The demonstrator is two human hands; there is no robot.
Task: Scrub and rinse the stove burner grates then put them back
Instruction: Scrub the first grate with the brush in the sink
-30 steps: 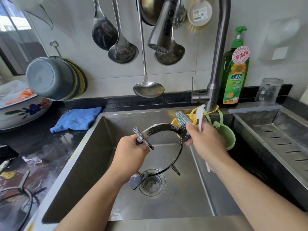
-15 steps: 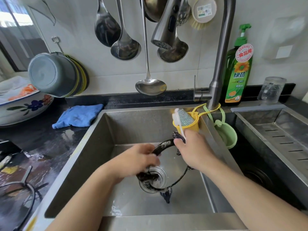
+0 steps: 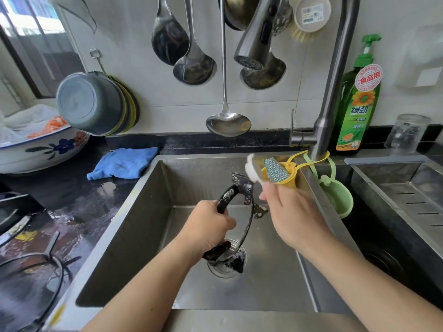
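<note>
**Soapy burner grate held over the sink**

A person stands at a steel sink [image 3: 143, 212], both bare arms reaching in. The left hand [image 3: 208, 226] grips the round black burner grate [image 3: 242, 195] by its ring, fingers curled round the metal, holding it on edge above the drain [image 3: 226, 264]. White suds fleck the grate's upper arc and prongs. The right hand [image 3: 290, 212], just right of the grate, grasps a foamy white brush [image 3: 251, 168] whose head sticks up beyond the fingertips, near the grate's top prong; motion blur hides whether they touch. Behind the right hand, a yellow holder [image 3: 287, 174] with a scouring pad hangs from the tap [image 3: 333, 80]. To the far left of the left hand, a second grate [image 3: 51, 259] lies on the wet dark counter. A blue cloth [image 3: 122, 162] sits beyond the left hand at the sink's back corner.
</note>
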